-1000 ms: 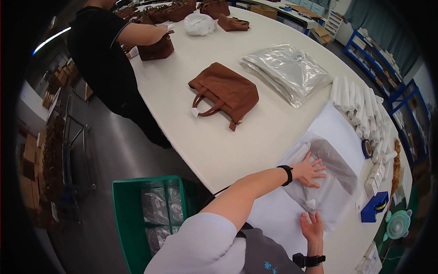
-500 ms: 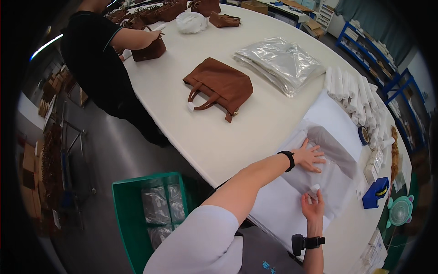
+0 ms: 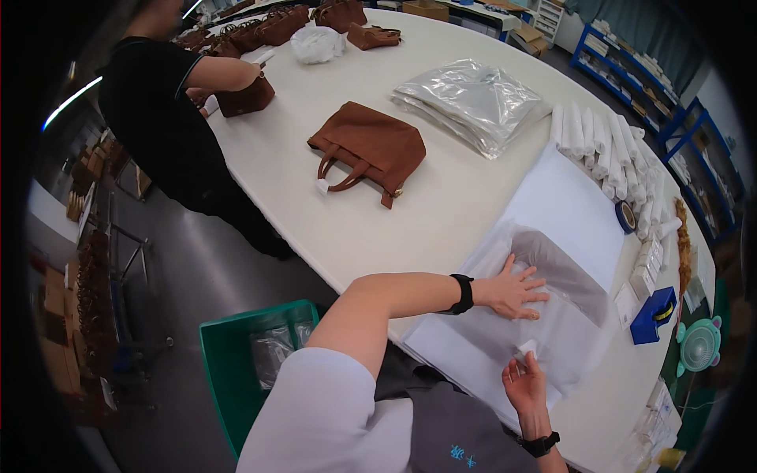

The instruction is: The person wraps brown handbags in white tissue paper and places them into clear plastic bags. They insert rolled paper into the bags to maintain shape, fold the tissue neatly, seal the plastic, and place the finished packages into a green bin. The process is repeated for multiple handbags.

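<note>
My left hand (image 3: pixel 512 293) lies flat with its fingers spread on a thin translucent sheet (image 3: pixel 579 315), which is wrinkled and greyish. The sheet rests over a stack of white paper (image 3: pixel 572 213) at the table's near right. Just nearer to me, my right hand (image 3: pixel 527 386) is closed, palm up, with thumb and fingertips drawn together at a small white piece (image 3: pixel 527 347). What that piece is, I cannot make out. Farther off on the table, a brown handbag (image 3: pixel 374 146) lies on its side, its handles toward me and a white wrap on one handle.
Clear plastic bags (image 3: pixel 469 102) lie stacked beyond the paper. White rolls (image 3: pixel 603 146), a dark tape roll (image 3: pixel 625 217), a blue tape dispenser (image 3: pixel 653 317) and a green fan (image 3: pixel 699 345) line the right. A green bin (image 3: pixel 221 370) stands lower left. A co-worker (image 3: pixel 162 118) handles another brown bag (image 3: pixel 246 96).
Both my hands have shifted slightly left and nearer in the picture, as the view itself moved a little. My left hand stays spread on the sheet; the right keeps its pinch.
</note>
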Available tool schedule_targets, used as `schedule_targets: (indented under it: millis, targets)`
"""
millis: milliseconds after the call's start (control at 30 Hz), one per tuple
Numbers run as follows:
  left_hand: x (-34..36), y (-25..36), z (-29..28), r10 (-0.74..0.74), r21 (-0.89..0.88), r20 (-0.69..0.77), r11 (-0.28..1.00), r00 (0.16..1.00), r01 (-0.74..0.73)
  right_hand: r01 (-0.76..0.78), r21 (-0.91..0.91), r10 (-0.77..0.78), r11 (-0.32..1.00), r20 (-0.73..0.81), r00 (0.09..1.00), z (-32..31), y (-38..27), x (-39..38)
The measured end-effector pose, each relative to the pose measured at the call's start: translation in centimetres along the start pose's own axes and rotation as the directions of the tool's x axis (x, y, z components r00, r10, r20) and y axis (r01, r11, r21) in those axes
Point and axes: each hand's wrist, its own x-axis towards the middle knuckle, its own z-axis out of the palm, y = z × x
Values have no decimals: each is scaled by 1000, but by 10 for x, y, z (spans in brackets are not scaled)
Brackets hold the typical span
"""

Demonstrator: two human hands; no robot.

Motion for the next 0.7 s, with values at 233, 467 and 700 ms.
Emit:
schedule_targets:
  millis: [233,467,700]
  targets:
    - [-29,8,40,104,230,-228,972,968,-50,34,-826,209,563,183,961,-10,-2,-48]
    - [-21,11,27,104,210,-155,975,982,-70,300,-571,-315,-764,736,600,-32,-38,-13]
    - [-9,-9,-31,-45,236,-263,965,964,110,131,-681,-572,-720,690,444,-28,-123,21]
